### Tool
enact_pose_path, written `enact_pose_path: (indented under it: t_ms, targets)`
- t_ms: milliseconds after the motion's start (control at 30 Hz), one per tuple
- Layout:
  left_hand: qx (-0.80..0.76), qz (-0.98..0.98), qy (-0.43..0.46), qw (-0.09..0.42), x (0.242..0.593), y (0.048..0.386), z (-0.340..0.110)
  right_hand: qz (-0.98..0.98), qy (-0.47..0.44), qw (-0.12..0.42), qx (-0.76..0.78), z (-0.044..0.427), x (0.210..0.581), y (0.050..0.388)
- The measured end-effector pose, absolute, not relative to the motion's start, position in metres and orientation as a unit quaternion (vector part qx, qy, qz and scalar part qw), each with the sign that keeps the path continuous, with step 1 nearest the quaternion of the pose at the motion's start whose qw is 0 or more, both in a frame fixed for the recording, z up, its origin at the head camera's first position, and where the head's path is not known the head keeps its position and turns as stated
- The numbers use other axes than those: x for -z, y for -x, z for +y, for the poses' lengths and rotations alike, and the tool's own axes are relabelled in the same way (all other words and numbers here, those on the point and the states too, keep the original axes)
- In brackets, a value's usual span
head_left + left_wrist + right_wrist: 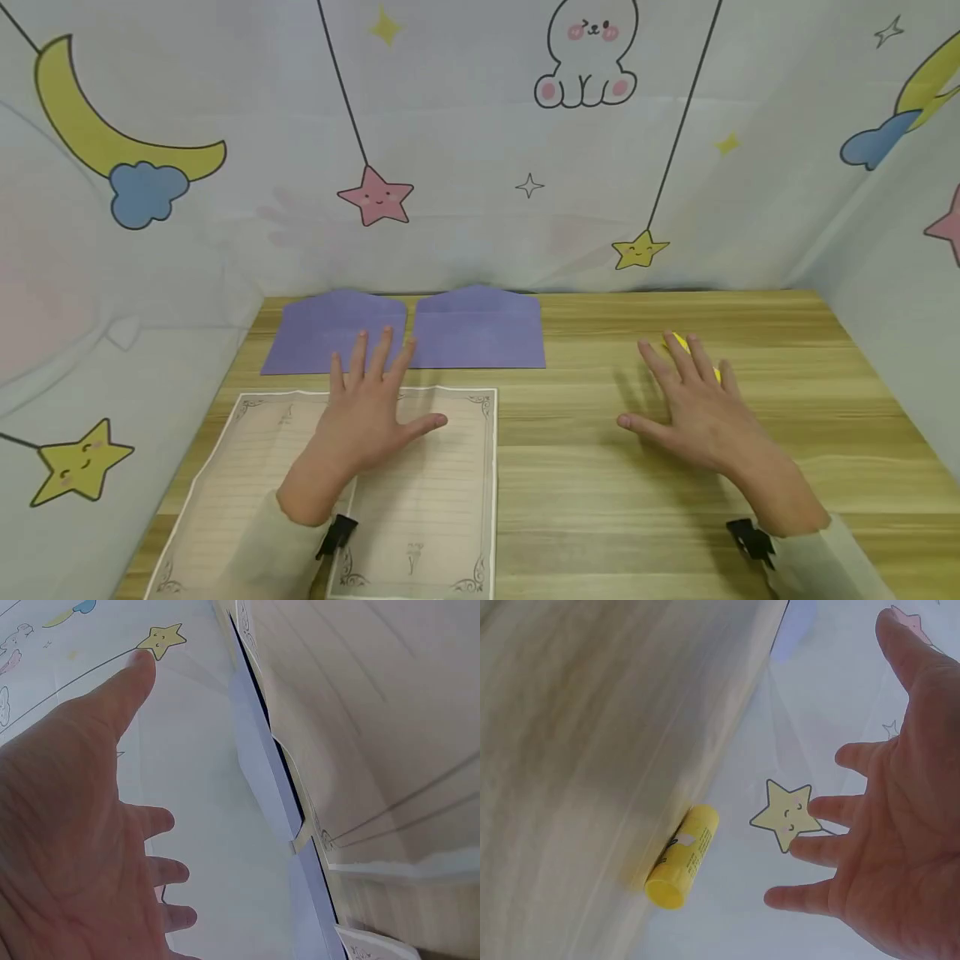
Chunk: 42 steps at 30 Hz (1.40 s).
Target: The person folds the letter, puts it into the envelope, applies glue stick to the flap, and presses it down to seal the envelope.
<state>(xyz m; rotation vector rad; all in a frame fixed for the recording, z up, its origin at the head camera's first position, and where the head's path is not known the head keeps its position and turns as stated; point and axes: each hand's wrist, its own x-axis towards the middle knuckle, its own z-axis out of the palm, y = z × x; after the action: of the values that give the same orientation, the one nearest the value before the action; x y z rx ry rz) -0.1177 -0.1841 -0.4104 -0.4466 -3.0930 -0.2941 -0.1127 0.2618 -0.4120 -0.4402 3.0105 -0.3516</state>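
Note:
My left hand (363, 421) hovers with spread fingers over two sheets of lined letter paper (442, 500) with ornate borders, holding nothing. Beyond its fingertips lie two purple envelopes (480, 337), side by side with their flaps up. On the right, my right hand (697, 408) is spread in the air above the table, also holding nothing. Partly hidden behind its fingers is a yellow glue stick (682, 859), which the right wrist view shows lying on its side on the table, apart from the hand.
The wood-grain table (570, 500) is bounded at the back and sides by a white cloth (480, 233) printed with stars, moons and clouds. A black clip or strap (337, 536) sits at the left wrist, another black clip (750, 542) at the right.

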Motion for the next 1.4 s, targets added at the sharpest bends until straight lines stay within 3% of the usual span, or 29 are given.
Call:
enact_pose_path:
  t_ms: [333,667,1400]
  targets:
    - [0.103,-0.983,0.154,-0.012,0.409,0.128,-0.201,0.976,0.184,0.029,0.11,0.258,0.408,0.116]
    - [0.171,-0.967,0.176,-0.061,0.415,0.144,-0.218,0.964,0.235,0.004,0.124,0.258,0.412,0.122]
    - [0.179,-0.955,0.174,-0.158,0.418,0.152,-0.214,0.962,0.236,0.013,0.136,0.25,0.421,0.129]
